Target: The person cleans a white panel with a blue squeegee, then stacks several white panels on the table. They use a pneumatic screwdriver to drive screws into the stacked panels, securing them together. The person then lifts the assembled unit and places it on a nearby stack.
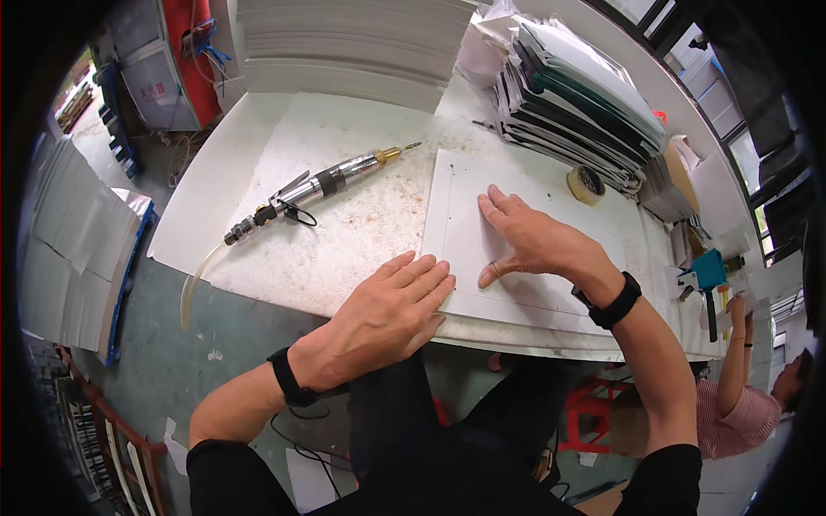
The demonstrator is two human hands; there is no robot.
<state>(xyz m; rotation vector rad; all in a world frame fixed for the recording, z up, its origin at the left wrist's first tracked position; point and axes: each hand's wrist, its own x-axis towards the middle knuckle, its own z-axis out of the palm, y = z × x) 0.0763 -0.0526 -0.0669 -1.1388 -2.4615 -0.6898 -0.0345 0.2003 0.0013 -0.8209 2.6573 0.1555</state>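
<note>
A white board [568, 297] with a few small dark holes or marks lies near the front edge of the worktable [344, 241]. At its left edge rests my left hand [391, 305], fingers stretched out together and holding nothing. My right hand [538, 236] lies on the board's upper surface with thumb and fingers spread. To the left of the board is a silver air drill [331, 179], its bit pointing up and right and a clear hose running off the table's edge. A roll of tape [586, 184] stands on the board's far right part.
Tall stacked white sheets [344, 52] stand at the back. Folders and papers [576, 103] pile up at the back right, and a teal-headed tool [707, 271] is at the right end. Another person [740, 404] is at right, near a red stool [589, 417]. More sheets [77, 249] fill a blue pallet at left.
</note>
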